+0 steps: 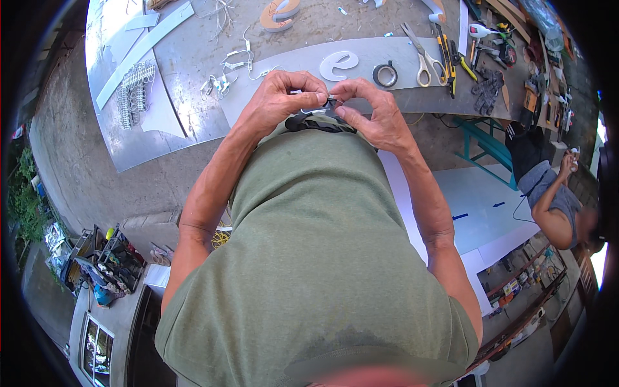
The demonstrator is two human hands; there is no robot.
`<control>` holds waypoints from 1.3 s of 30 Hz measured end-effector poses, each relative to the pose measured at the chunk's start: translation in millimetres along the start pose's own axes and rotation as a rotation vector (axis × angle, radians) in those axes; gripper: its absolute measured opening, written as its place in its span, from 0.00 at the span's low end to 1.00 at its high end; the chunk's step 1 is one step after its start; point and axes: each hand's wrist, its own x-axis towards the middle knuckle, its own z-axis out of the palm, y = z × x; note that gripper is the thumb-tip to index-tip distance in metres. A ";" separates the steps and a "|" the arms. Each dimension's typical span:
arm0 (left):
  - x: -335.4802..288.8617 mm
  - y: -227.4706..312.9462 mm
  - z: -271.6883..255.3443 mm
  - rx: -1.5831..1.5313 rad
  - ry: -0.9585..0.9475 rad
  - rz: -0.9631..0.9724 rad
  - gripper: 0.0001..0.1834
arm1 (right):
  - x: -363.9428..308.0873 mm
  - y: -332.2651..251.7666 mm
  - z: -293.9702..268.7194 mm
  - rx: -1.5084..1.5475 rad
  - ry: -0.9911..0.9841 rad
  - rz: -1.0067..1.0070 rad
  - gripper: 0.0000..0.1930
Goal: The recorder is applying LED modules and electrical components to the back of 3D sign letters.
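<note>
My left hand [284, 97] and my right hand [377, 113] meet close in front of my waist, at the near edge of the metal table [193, 45]. Thumb and fingers of each are pinched on thin white wire [314, 111]. A small dark piece sits between the fingertips; its kind is too small to tell. Beyond my left hand lies a string of small white light modules [238, 64] on thin wires. Just past my fingers, a white letter "e" [339, 65] lies on a pale sheet, with a roll of black tape [385, 75] to its right.
Scissors [424, 63], yellow-black cutters [445, 55] and a dark glove [488, 91] lie at the table's right. Coiled white module strings [134, 93] and white strips [145, 55] are at the left. Another person [548, 187] is at the far right, near a teal stand [483, 145].
</note>
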 end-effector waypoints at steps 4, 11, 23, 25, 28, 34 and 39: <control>0.8 -4.1 1.2 -0.045 0.031 -0.049 0.09 | -0.2 0.3 5.8 -0.266 0.092 -0.177 0.14; -0.2 -3.3 1.2 -0.172 0.018 -0.109 0.08 | -0.3 10.1 9.1 -0.431 0.218 -0.422 0.13; -1.7 -6.2 5.7 0.023 0.054 0.091 0.07 | 2.1 13.0 10.9 -0.450 0.302 -0.487 0.09; -0.7 -7.2 8.6 0.073 0.077 0.202 0.07 | 1.6 6.4 11.6 -0.404 0.295 -0.398 0.08; -3.5 -0.5 15.6 0.248 0.142 0.252 0.06 | -0.4 4.1 15.8 -0.267 0.287 -0.192 0.06; -3.2 -0.3 18.6 0.526 0.215 0.585 0.08 | -3.5 -2.2 20.2 0.098 0.246 0.154 0.07; -2.5 5.8 18.4 0.561 0.152 0.545 0.07 | -7.1 -5.4 16.3 0.092 0.243 0.237 0.07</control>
